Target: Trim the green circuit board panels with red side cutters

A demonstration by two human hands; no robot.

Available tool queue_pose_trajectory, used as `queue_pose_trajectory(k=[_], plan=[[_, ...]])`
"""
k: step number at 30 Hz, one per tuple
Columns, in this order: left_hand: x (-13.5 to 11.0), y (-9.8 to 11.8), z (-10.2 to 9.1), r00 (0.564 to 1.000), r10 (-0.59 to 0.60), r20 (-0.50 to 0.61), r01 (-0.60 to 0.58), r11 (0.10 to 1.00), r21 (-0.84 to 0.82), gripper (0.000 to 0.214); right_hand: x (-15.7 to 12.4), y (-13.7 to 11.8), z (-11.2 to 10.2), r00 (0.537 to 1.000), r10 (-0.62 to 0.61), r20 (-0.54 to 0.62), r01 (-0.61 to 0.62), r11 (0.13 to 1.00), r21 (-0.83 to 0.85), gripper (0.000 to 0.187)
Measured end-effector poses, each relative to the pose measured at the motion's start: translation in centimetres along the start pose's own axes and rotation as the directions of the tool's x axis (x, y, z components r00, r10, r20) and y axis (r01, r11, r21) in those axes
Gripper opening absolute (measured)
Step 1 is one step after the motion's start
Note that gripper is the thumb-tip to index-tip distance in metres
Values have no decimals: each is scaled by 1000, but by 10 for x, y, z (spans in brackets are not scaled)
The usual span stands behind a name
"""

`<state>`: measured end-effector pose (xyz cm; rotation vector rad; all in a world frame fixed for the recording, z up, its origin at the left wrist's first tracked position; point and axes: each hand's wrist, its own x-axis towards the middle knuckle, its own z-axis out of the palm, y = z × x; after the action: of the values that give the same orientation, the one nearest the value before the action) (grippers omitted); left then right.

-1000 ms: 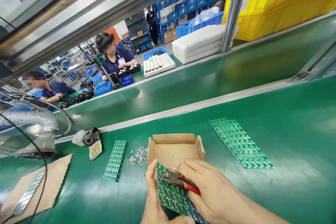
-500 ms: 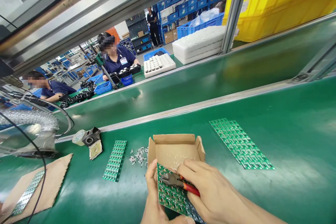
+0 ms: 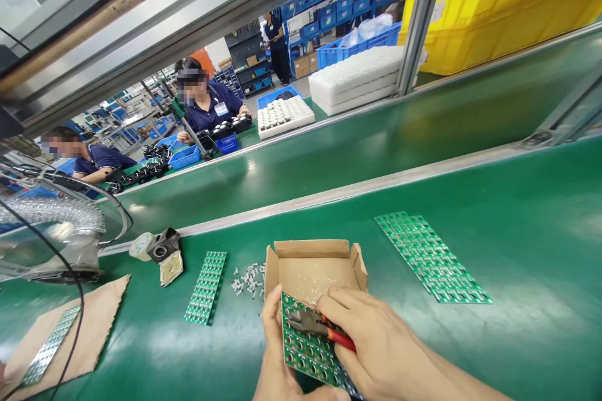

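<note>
My left hand (image 3: 277, 357) grips a green circuit board panel (image 3: 301, 351) by its edges, tilted up in front of me. In my right hand (image 3: 376, 338) is a pair of cutting pliers (image 3: 305, 321) with red handles, its jaws lying against the upper face of the panel. My right fingers wrap round the handles and hide part of the panel. Just beyond both hands sits an open cardboard box (image 3: 315, 266) with small bright bits on its floor. Small grey pieces (image 3: 249, 279) lie in a loose pile left of the box.
Another circuit board panel (image 3: 205, 288) lies to the left, and overlapping panels (image 3: 433, 260) lie to the right. A soldering iron stand (image 3: 164, 247) and a cardboard sheet (image 3: 94, 332) are farther left. Beyond the metal rail (image 3: 329, 194), co-workers sit near a white tray (image 3: 286, 118).
The pliers and my right hand have shifted very slightly; both hands keep their holds. Across the line, a co-worker's hand has lifted a little and a standing person has turned.
</note>
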<state>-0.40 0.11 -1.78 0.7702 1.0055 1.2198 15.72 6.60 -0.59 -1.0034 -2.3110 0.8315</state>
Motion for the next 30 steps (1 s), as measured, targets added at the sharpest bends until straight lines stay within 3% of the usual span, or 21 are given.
queue_pose_trajectory(k=[6,12,22,30], plan=[[-2,3,2,1000,5,15,-5,1000,8,130,0,-2,0,999,17,26,-19,999,48,10],[1,0,-5,995,95,29,-98,991,96,125,-2,-2,-8,999,4,37,-4,1000,-8,11],[0,-1,-5,994,99,43,-103,990,95,127,0,-4,-8,998,7,63,-7,1000,5,12],[5,-2,-4,992,111,57,-118,986,119,123,-1,-2,-6,1000,-20,14,20,1000,2,12]])
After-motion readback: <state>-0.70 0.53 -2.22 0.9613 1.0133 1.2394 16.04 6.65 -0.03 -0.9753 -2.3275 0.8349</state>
